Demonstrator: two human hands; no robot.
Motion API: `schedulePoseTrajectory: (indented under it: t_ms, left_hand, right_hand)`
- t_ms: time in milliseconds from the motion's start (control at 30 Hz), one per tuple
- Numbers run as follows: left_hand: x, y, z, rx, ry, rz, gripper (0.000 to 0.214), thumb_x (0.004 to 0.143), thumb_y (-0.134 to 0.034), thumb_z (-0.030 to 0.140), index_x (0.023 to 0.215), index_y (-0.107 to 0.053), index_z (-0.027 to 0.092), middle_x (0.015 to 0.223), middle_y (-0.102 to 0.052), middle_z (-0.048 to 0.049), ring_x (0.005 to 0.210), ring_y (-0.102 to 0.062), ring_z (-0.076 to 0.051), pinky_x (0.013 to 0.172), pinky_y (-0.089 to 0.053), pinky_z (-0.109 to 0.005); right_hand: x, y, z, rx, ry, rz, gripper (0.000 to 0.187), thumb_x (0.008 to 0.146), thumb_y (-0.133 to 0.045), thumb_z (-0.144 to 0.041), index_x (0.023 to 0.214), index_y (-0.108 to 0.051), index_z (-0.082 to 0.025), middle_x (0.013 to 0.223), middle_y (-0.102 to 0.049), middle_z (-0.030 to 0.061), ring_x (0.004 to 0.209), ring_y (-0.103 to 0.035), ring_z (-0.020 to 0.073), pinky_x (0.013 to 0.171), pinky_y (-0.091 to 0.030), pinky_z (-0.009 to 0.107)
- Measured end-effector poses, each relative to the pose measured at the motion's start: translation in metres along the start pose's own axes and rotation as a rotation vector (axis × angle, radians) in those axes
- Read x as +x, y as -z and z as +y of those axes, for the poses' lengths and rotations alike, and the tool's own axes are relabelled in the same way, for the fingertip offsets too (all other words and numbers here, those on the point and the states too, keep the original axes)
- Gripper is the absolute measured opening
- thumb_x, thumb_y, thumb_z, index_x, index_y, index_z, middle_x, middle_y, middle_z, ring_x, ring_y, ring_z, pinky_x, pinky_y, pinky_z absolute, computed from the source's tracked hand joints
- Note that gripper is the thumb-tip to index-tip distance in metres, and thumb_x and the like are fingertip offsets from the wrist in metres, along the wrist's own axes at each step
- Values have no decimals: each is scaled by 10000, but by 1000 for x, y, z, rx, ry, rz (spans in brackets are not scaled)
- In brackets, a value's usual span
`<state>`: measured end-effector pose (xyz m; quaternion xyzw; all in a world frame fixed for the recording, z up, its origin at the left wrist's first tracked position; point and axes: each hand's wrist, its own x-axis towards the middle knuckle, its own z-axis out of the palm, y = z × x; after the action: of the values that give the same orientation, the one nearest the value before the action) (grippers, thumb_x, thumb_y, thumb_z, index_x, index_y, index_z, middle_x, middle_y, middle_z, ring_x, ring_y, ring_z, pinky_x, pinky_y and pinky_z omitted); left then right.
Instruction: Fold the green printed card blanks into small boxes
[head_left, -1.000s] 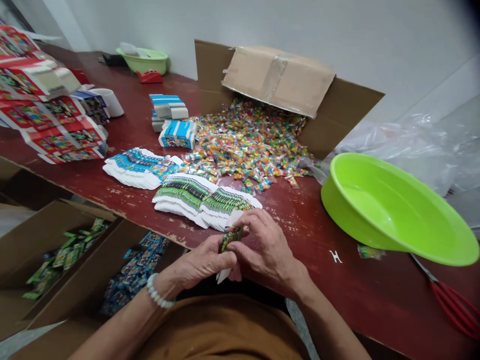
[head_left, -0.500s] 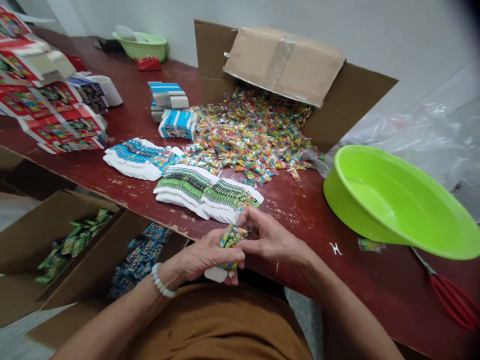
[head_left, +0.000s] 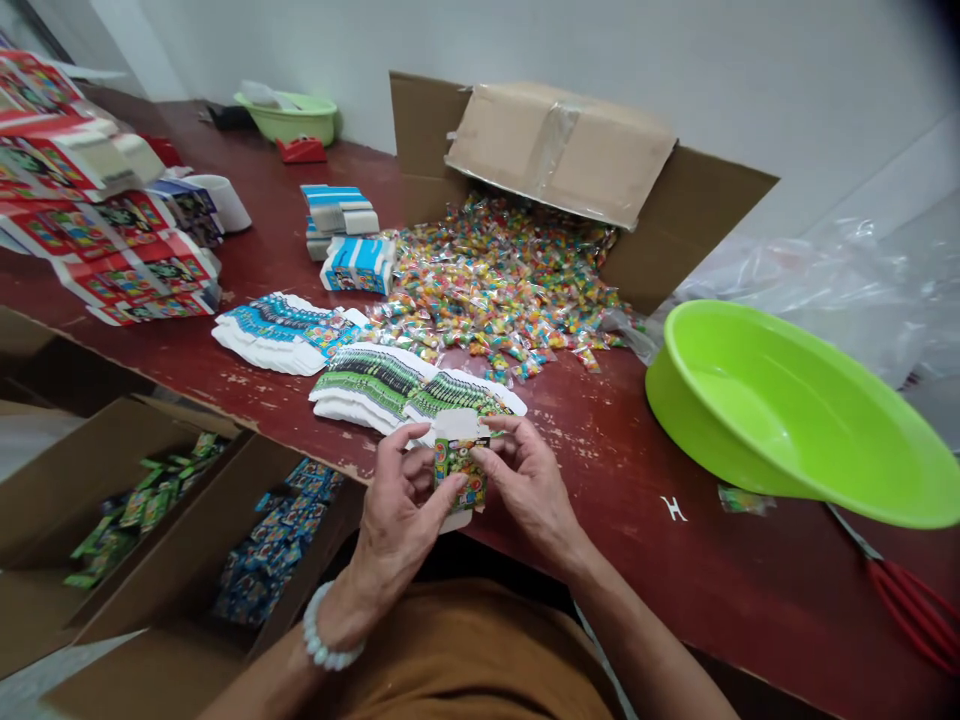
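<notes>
At the near edge of the red surface (head_left: 592,420), just short of the row of green cartons (head_left: 375,380), I judge that uneven pressure from the left hand (head_left: 394,508) and right hand (head_left: 534,492) could crease the small box (head_left: 459,464) between them. Fingers: bent, partly spread, clamped on it, thumbs across its front.

Some fingertips of the left hand (head_left: 394,510) and right hand (head_left: 534,492) are hidden behind a small printed box (head_left: 460,470), its lettering too small to read. Wrapped sweets (head_left: 495,290) lie partly concealed beneath an overhanging cardboard carton (head_left: 592,165), while a large green basin (head_left: 750,400) hides the tips of red-handled scissors (head_left: 904,605). Stacked red packaging (head_left: 135,265) is cropped at left, the person's forearms (head_left: 652,640) at the bottom edge.
</notes>
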<state>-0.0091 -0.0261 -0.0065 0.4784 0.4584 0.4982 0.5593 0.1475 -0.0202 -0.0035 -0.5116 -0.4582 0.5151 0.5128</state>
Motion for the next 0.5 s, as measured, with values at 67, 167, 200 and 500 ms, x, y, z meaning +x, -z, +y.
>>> schedulePoseTrajectory:
  t_ms: [67, 167, 200, 500]
  left_hand:
    - [-3, -3, 2, 12, -47, 59, 629, 736, -799, 258, 1249, -434, 253, 1039, -735, -47, 912, -725, -191, 808, -579, -284]
    - [-2, -2, 4, -9, -40, 53, 525, 767, -763, 323, 1219, -518, 217, 1052, -734, -61, 908, -718, -193, 780, -584, -277]
    - [-1, 0, 5, -24, -23, 37, 483, 773, -757, 343, 1186, -547, 207, 1025, -736, -57, 880, -715, -190, 750, -584, -269]
    - [7, 13, 2, -21, 110, -131, 224, 851, -702, 373, 980, -642, 199, 873, -708, 6, 771, -633, -123, 690, -508, -195]
  right_hand:
    - [-1, -7, 1, 108, 0, 41, 436, 779, -745, -324, 1146, -522, -250, 787, -620, -46, 700, -601, 132, 630, -497, 239]
    - [-3, -14, 4, 186, 88, 51, 339, 776, -742, -310, 1064, -576, -244, 809, -623, -39, 729, -597, 122, 676, -494, 232]
    - [-3, -15, 5, 189, 117, 42, 281, 783, -732, -313, 1021, -603, -236, 815, -625, -32, 741, -593, 123, 693, -490, 235]
    - [13, 9, 2, 80, -16, -172, 240, 787, -756, -361, 698, -634, -175, 691, -597, -25, 662, -519, 109, 666, -423, 242]
